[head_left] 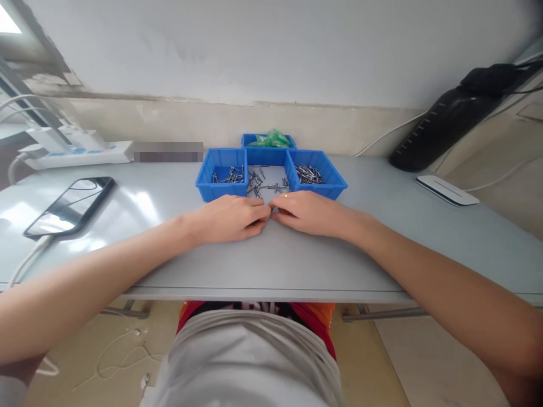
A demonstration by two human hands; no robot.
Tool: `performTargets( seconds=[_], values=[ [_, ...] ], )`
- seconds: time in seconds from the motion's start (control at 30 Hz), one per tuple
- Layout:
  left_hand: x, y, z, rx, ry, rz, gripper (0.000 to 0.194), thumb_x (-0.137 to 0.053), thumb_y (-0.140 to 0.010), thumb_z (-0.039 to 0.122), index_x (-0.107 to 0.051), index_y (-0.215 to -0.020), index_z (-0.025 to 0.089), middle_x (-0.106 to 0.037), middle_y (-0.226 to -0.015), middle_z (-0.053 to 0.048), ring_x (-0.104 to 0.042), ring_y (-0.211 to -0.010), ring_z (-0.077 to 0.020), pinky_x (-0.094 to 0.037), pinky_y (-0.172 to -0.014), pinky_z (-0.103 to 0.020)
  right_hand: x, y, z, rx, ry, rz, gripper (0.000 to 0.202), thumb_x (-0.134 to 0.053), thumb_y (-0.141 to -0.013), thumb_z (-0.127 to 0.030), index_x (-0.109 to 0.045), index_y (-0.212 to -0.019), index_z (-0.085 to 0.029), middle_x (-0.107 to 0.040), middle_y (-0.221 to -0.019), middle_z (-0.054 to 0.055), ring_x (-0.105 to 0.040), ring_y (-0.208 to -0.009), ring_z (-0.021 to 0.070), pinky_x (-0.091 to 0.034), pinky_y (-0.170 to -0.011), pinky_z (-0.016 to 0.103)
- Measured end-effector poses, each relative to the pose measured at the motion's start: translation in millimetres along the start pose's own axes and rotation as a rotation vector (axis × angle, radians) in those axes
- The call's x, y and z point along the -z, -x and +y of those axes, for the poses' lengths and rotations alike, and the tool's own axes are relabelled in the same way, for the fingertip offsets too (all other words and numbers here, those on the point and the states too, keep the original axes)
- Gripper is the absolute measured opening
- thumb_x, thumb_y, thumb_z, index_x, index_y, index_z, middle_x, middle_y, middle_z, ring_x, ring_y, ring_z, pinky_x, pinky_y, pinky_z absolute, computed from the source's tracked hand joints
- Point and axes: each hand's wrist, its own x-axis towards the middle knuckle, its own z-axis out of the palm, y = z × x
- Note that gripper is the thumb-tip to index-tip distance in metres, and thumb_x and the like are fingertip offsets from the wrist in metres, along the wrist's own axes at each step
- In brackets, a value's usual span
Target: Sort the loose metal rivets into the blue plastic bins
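My left hand [233, 219] and my right hand [311, 213] meet at the fingertips on the grey table, just in front of three blue bins. Both have their fingers curled into a pinch. Whatever lies between the fingertips is too small or hidden to make out. Beyond them, loose silver metal pieces [255, 182] that look like blind rivets are scattered between the bins. The left blue bin [211, 164] holds some of these pieces, and the right blue bin [328, 164] contains a thicker heap. A yellowish spot shows on a right finger.
Green plastic bags [274, 138] fill the rear blue bin [265, 154] by the wall. On the left are a phone [70, 207] with a cable and a white power strip [85, 155]. A black bottle [449, 121] and a white flat device [447, 190] stand right. The table edge [271, 294] is near my body.
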Motion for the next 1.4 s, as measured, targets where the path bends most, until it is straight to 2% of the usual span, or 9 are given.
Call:
performTargets(
  seconds=[0.43,0.6,0.87,1.03,1.4],
  values=[
    [-0.5,-0.1,0.1,0.003,-0.001,0.005,0.019,-0.040,-0.091,0.024,-0.058,-0.092,0.018,-0.062,-0.089,-0.003,-0.060,-0.074,-0.0133,-0.042,-0.061,-0.023,2.7,-1.2,-6.4,-0.005,-0.065,-0.018,0.012,-0.041,-0.087,-0.022,-0.045,-0.076,-0.021,-0.058,-0.077,0.002,-0.051,-0.064,0.0146,-0.032,-0.058,0.027],
    [0.2,0.1,0.1,0.000,0.001,-0.002,0.021,-0.040,-0.092,0.025,-0.059,-0.094,0.018,-0.062,-0.090,-0.004,-0.060,-0.074,-0.0132,-0.042,-0.062,-0.023,1.4,-1.7,-6.1,0.010,-0.056,-0.017,0.017,-0.038,-0.088,-0.022,-0.048,-0.074,-0.021,-0.059,-0.075,0.003,-0.052,-0.063,0.0154,-0.032,-0.059,0.028],
    [-1.6,1.9,0.0,0.057,-0.026,-0.010,0.022,-0.039,-0.093,0.030,-0.057,-0.099,0.019,-0.062,-0.089,-0.003,-0.060,-0.071,-0.0135,-0.039,-0.058,-0.024,3.2,-0.5,-6.7,-0.003,-0.047,-0.027,0.017,-0.041,-0.088,-0.021,-0.046,-0.072,-0.020,-0.058,-0.074,0.002,-0.050,-0.062,0.0131,-0.030,-0.057,0.026],
    [-1.4,1.9,0.0,0.118,-0.048,-0.032,0.022,-0.038,-0.093,0.032,-0.057,-0.094,0.019,-0.064,-0.088,-0.002,-0.060,-0.069,-0.0140,-0.035,-0.054,-0.024,5.7,1.0,-6.5,-0.024,-0.044,-0.046,0.013,-0.040,-0.089,-0.022,-0.049,-0.079,-0.020,-0.060,-0.076,0.002,-0.053,-0.065,0.0137,-0.029,-0.057,0.026],
    [0.9,2.0,2.0,0.120,-0.088,-0.058,0.022,-0.037,-0.093,0.031,-0.054,-0.087,0.019,-0.067,-0.082,-0.002,-0.061,-0.065,-0.0154,-0.030,-0.049,-0.024,7.2,2.1,-6.7,-0.044,-0.059,-0.043,0.013,-0.040,-0.088,-0.023,-0.052,-0.085,-0.020,-0.062,-0.078,0.002,-0.053,-0.065,0.0139,-0.028,-0.056,0.026]
  ],
)
